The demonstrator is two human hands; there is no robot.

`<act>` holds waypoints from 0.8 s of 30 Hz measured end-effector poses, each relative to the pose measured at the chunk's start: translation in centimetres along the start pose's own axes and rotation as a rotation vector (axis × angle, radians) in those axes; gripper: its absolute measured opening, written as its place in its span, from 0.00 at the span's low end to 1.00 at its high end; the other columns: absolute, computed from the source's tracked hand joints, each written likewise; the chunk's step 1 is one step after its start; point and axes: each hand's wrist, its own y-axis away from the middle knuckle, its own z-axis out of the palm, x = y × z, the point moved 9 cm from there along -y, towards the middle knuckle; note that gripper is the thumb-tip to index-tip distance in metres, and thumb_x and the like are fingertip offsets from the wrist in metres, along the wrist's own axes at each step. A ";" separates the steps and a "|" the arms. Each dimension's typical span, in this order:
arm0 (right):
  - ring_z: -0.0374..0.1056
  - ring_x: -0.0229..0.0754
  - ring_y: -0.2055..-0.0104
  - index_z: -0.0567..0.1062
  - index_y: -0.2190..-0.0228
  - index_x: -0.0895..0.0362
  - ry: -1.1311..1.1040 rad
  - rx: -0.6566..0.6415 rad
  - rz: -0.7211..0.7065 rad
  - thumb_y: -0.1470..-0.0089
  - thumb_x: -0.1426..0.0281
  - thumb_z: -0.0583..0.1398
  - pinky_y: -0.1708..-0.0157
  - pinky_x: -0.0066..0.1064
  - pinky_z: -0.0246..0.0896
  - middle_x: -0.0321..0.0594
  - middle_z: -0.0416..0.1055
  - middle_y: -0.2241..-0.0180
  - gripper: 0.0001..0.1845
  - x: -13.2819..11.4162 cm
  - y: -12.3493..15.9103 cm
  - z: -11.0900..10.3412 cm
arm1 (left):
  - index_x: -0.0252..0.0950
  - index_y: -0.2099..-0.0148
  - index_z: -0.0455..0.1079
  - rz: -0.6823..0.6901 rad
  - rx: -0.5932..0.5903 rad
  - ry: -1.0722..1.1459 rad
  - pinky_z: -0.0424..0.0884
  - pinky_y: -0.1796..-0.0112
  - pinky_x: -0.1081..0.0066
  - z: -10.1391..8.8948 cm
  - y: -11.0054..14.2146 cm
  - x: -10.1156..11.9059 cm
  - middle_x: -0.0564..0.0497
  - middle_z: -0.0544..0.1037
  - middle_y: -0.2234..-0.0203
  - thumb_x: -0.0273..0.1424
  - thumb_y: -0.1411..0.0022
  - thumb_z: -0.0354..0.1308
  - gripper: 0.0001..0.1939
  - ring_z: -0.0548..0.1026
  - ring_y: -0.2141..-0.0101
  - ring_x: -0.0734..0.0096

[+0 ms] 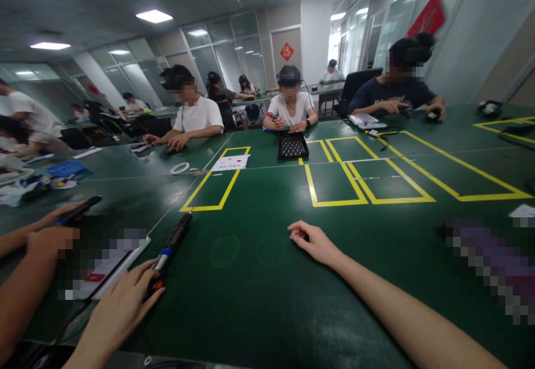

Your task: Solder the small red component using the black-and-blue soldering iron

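Observation:
My left hand [125, 302] is at the lower left, its fingers and thumb pinched round the near end of a black pen-shaped tool [173, 241] with a blue band. The tool lies on the green table [259, 291] and points away from me. My right hand [313, 242] rests on its side on the table at the centre. Its fingers are loosely curled in and nothing shows in them. Bare table lies between the two hands.
A neighbour's two arms [37, 246] reach in from the left, one hand on another black tool [79, 210], beside a white card [108, 268]. Yellow tape rectangles [334, 202], a black tray [292, 145], a white sheet [229, 162] and a white ring [179, 168] lie farther off. Several people sit across the table.

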 end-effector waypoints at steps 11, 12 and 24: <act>0.68 0.38 0.67 0.73 0.60 0.57 -0.002 -0.002 0.011 0.43 0.69 0.56 0.65 0.29 0.62 0.38 0.72 0.68 0.09 -0.1 -0.1 0.0 | 0.39 0.52 0.68 0.034 -0.037 0.189 0.65 0.48 0.59 -2.3 -2.9 5.0 0.46 0.76 0.54 0.45 0.38 0.44 0.21 0.73 0.53 0.58; 0.68 0.38 0.67 0.73 0.62 0.57 0.006 -0.002 0.010 0.43 0.69 0.56 0.66 0.29 0.61 0.37 0.72 0.69 0.08 0.0 -0.1 -0.1 | 0.40 0.50 0.67 0.046 -0.068 0.258 0.67 0.50 0.61 -2.8 -3.6 7.0 0.47 0.76 0.54 0.45 0.37 0.43 0.21 0.73 0.54 0.60; 0.66 0.36 0.71 0.65 0.57 0.56 -0.229 0.122 0.063 0.42 0.63 0.55 0.69 0.28 0.61 0.34 0.68 0.72 0.13 2.2 -0.4 -1.3 | 0.34 0.62 0.69 0.247 -0.377 1.237 0.67 0.65 0.72 1.6 -14.4 29.8 0.51 0.76 0.69 0.38 0.44 0.57 0.12 0.72 0.69 0.73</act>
